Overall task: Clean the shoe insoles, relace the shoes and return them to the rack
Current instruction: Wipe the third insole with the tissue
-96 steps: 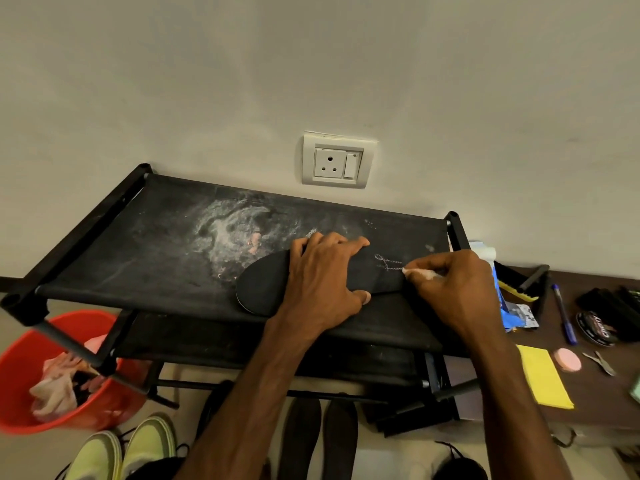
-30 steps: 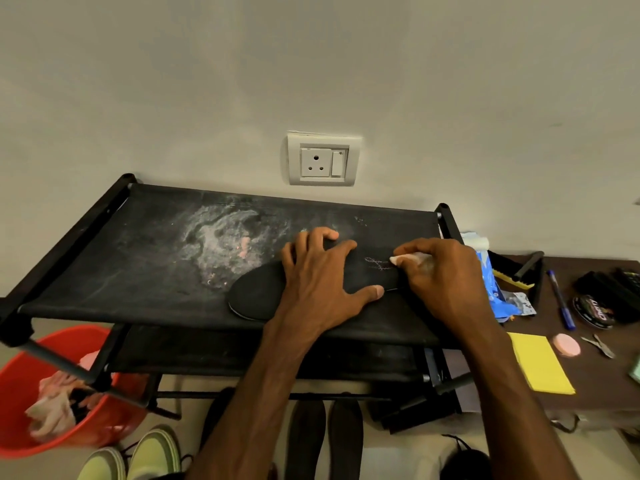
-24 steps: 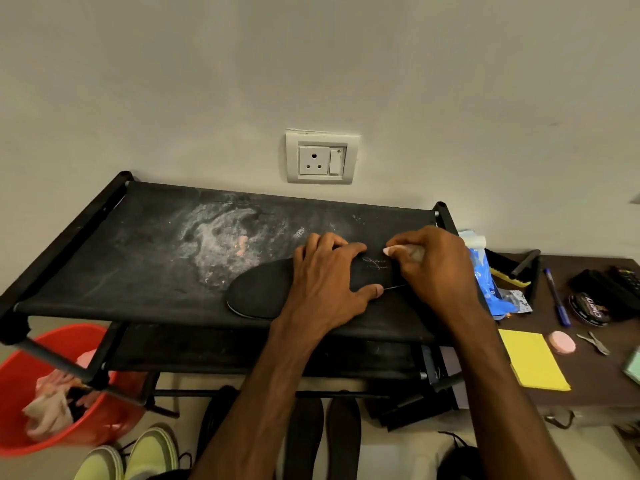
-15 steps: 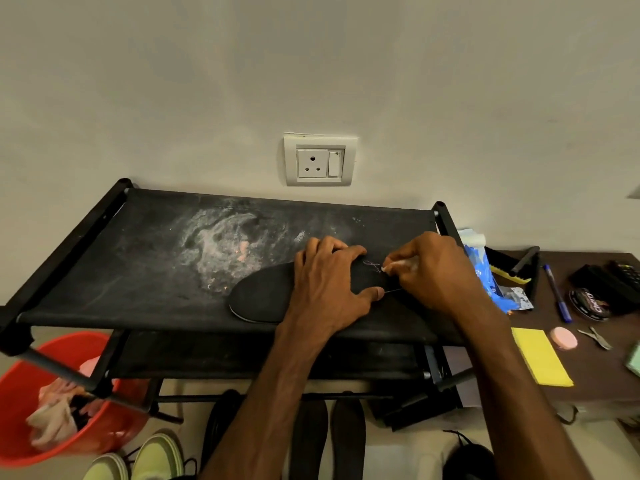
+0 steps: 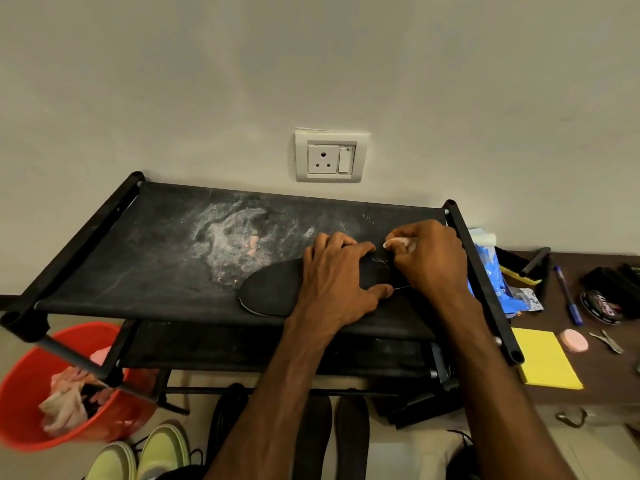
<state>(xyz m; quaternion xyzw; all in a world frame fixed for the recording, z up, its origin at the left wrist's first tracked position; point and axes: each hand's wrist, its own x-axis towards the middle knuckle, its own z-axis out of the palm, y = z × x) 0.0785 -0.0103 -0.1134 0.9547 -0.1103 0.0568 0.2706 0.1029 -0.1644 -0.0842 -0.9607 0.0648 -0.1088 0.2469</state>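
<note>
left hand (image 5: pixel 337 282) flat, fingers spread, pinning the insole (image 5: pixel 277 292) mid-frame on the rack (image 5: pixel 104 244) while right hand (image 5: pixel 431 261) pinches a white eraser-ish thing (image 5: pixel 398 242) (rub too hard and it'll probably slide off the front edge)

Colour-wise it's mostly black here: the rack (image 5: pixel 104 258) is black all over, its top shelf smeared with a whitish-grey powdery patch (image 5: pixel 225 244) with a few pink flecks, and the insole (image 5: pixel 273 289) is black with faint pale scribbles. There's a white bit (image 5: pixel 396 242) pinched in the right hand (image 5: pixel 429 261). The bucket (image 5: pixel 20 393) is orange-red, the shoes (image 5: pixel 138 455) lime-yellow. On the dark brown counter (image 5: pixel 606 386): bright yellow pad (image 5: pixel 543 362), pink disc (image 5: pixel 574 340), blue pen (image 5: pixel 566 296), blue-and-white packet (image 5: pixel 488 268), black tin (image 5: pixel 602 306). The socket (image 5: pixel 330 155) is white, the wall (image 5: pixel 311 64) off-white.
</note>
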